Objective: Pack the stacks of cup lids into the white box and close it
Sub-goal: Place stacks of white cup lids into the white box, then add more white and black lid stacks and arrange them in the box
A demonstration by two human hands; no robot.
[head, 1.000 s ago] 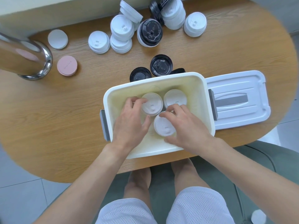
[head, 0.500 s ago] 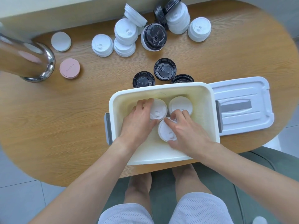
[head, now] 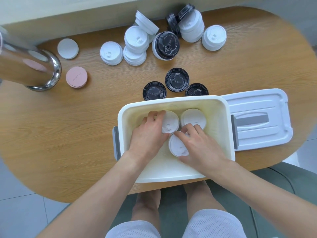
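Wood can be seen on the long round surface (head: 72, 134), and a white box (head: 171, 176) is set at its near edge; three white lid stacks are seen inside the box; the left stack (head: 170, 124) is held by the left hand (head: 150, 134), with fingers curled round its left side; the near stack (head: 176, 146) is gripped by the right hand (head: 197, 145), fingers on top and thumb below; the far right stack (head: 193, 116) is touched by no hand; the box lid (head: 257, 121) is laid flat just right of the box; three black lids (head: 176, 79) are laid just behind the box; more white and black stacks (head: 135, 40) are left further back; a shiny metal cup (head: 29, 66) and two flat round discs, one pink (head: 76, 76) and one white (head: 68, 48), are seen at the left.
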